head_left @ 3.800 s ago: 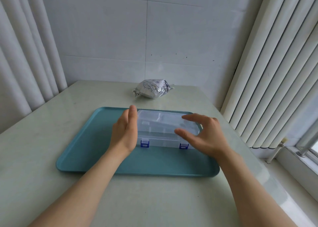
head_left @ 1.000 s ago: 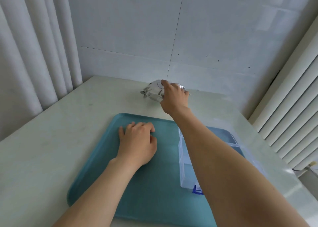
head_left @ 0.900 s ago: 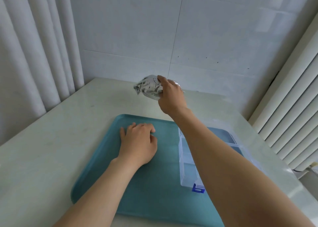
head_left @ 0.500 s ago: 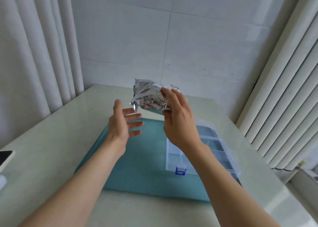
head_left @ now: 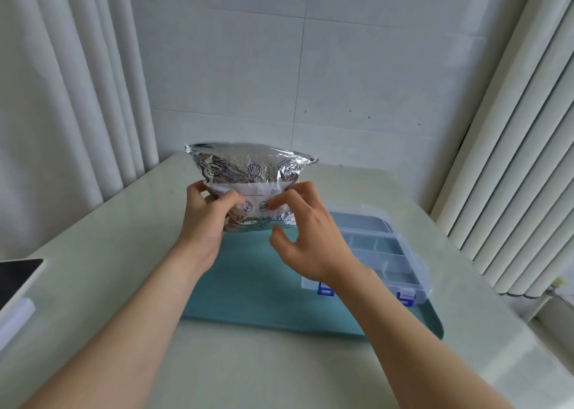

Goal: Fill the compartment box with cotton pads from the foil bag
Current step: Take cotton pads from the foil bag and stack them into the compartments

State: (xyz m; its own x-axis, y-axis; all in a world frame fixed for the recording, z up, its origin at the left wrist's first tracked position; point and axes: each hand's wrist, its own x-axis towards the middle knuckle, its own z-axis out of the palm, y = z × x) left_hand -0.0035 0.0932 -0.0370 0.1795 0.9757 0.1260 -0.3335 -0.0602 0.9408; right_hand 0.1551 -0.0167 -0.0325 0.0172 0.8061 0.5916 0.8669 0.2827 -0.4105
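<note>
A silver foil bag (head_left: 248,168) with blue drawings and a white label strip is held up in the air over the far part of the teal tray (head_left: 257,287). My left hand (head_left: 205,219) grips its lower left edge. My right hand (head_left: 306,238) pinches the bag's lower right part with curled fingers. The clear compartment box (head_left: 377,253) with blue latches lies open on the right side of the tray, to the right of my right hand. No cotton pads are visible; the bag hides its contents.
The tray sits on a pale green table (head_left: 99,253). A dark-screened device (head_left: 17,276) lies at the table's left edge. White curtains (head_left: 62,98) hang at left and right, and a tiled wall stands behind.
The bag has come from the back of the table up over the tray. My left hand has risen off the tray and taken the bag's left edge. The box now lies open.
</note>
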